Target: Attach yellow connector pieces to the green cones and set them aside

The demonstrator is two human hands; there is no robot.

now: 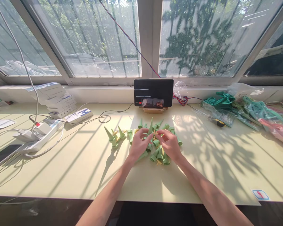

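The grip of the left hand (140,143) is closed with thumb and fingers on one green, cone-shaped piece, which looks like plastic (150,125) and is held with its tip upward, above the middle of the pile. The fingertips of the right hand (170,144) come near together just beside it, at a small yellow piece (155,137); I cannot tell if this grip is really pinching it. I judge that the cone is light and stiff, a little slippery on its smooth slope, and not very fragile; it is better to take it near the wide base, because the narrow tip gives little hold. The yellow piece seems very light, so only fingertips suit it. Around the hands, more green cones (166,159) lie on the pale yellow surface (73,169), perhaps around twenty, but they overlap and an exact count is not possible; in the loose group at the left I count two with tips pointing upward. Other yellow bits lie among them, too small to count. Further out, there is one black tablet (153,88) behind the pile, with one phone (152,103) before it, and one yellow-and-black tool (219,123) to the right. To the left are one white power strip (46,138), one white carton with a blue letter M (79,115), and a stack of white cartons (54,97), whose number I cannot tell.
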